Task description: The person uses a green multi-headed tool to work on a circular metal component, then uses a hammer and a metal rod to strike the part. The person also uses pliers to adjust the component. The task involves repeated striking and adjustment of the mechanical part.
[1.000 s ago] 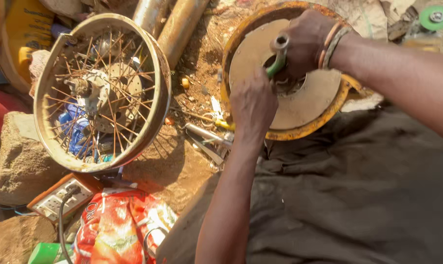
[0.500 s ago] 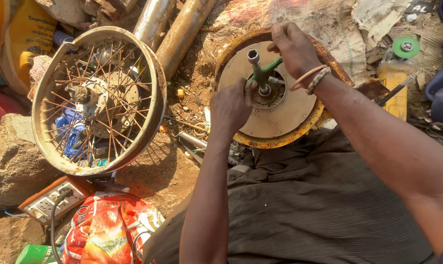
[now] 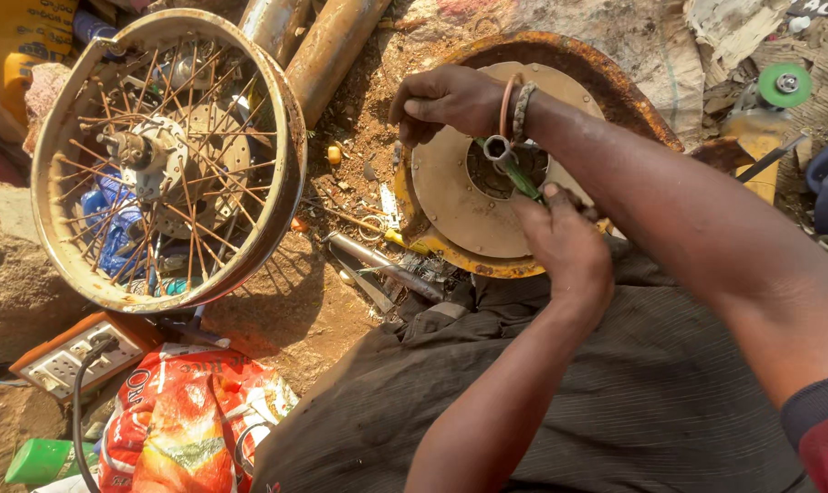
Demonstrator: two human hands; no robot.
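Left hand: the left hand (image 3: pixel 565 242) is closed on the handle of the green socket wrench (image 3: pixel 514 169).
Right hand: the right hand (image 3: pixel 446 100) grips the upper rim of the rusty metal disc (image 3: pixel 450 196).
Wrench: its socket end is over the hub hole of the disc.
Disc: it leans against the person's lap.
Beside: a spoked wheel (image 3: pixel 167 155) stands on the left, apart.
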